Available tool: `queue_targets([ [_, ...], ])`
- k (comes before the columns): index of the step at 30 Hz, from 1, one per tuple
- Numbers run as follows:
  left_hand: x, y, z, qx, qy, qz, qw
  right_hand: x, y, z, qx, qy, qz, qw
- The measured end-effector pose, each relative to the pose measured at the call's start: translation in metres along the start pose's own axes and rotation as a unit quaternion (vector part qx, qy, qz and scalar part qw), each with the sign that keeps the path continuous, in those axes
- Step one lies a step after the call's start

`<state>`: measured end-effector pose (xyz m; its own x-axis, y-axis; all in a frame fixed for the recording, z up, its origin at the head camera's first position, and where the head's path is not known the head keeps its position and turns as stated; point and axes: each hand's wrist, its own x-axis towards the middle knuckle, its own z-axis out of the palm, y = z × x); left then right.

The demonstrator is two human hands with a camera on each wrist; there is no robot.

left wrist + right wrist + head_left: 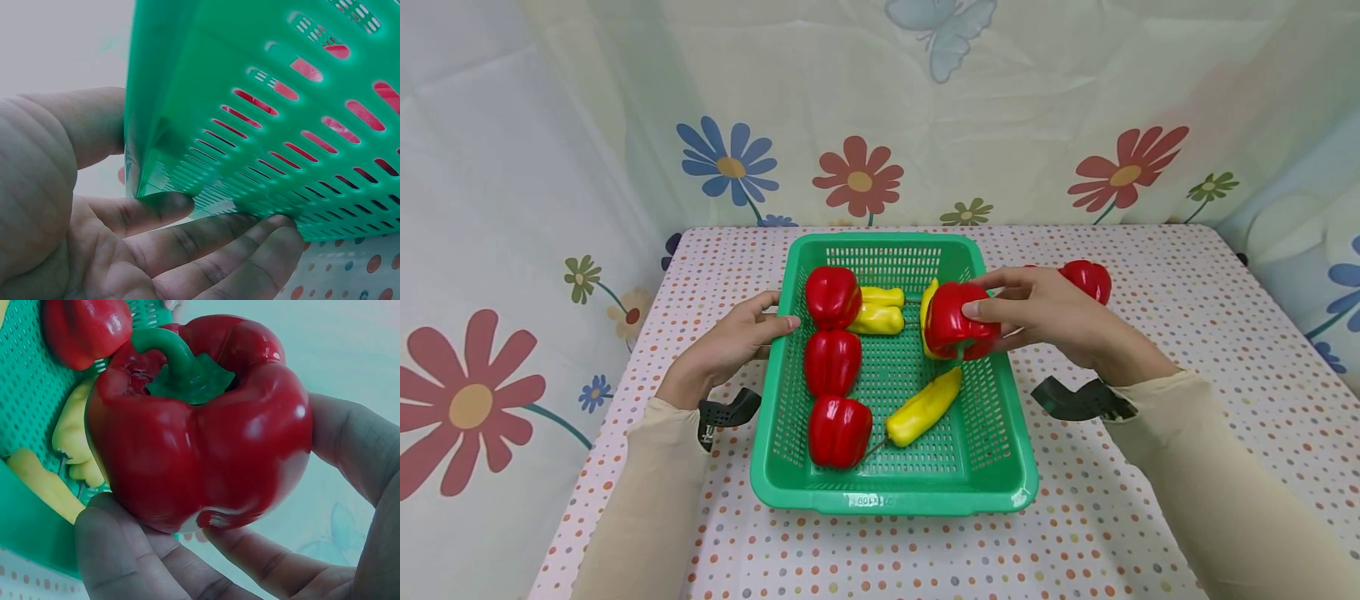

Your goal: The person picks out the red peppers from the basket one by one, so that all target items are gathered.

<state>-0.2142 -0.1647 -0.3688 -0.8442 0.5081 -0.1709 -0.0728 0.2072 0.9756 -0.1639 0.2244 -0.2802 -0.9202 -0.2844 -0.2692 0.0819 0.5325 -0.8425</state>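
My right hand (1037, 312) grips a red bell pepper (957, 323) above the right side of a green plastic basket (895, 502). In the right wrist view, the pepper's green stem (181, 365) points up, with thumb and fingers around its body. At the basket's left rim is my left hand (741, 342); its thumb hooks over the edge while the fingers touch the perforated outer wall (269, 144). Three red bell peppers (832, 364) stand in a column along the basket's left side. Several yellow peppers (925, 406) lie inside too, one partly hidden behind the held pepper.
More red pepper (1086, 281) shows on the table behind my right hand, partly covered by it. The table has a dotted cloth (1150, 500). A flowered curtain (1015, 125) hangs behind and at both sides.
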Motion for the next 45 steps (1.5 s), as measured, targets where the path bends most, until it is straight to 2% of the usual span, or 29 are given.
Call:
queue_targets([
  [12,0.0,0.0,-0.001,-0.001,-0.001,0.0,1.0,-0.009,0.009,-0.012,0.013,0.021,-0.003,0.9997],
  [29,0.0,0.0,0.0,0.006,0.002,0.0,1.0,-0.022,0.038,-0.042,0.036,0.067,-0.003,0.9971],
  [37,0.001,0.0,0.0,0.007,0.001,0.001,1.0,-0.027,0.055,-0.054,0.047,0.087,0.018,0.9949],
  [45,0.0,-0.001,-0.001,0.006,0.002,0.0,1.0,-0.028,0.068,-0.056,0.057,0.091,0.035,0.9935],
])
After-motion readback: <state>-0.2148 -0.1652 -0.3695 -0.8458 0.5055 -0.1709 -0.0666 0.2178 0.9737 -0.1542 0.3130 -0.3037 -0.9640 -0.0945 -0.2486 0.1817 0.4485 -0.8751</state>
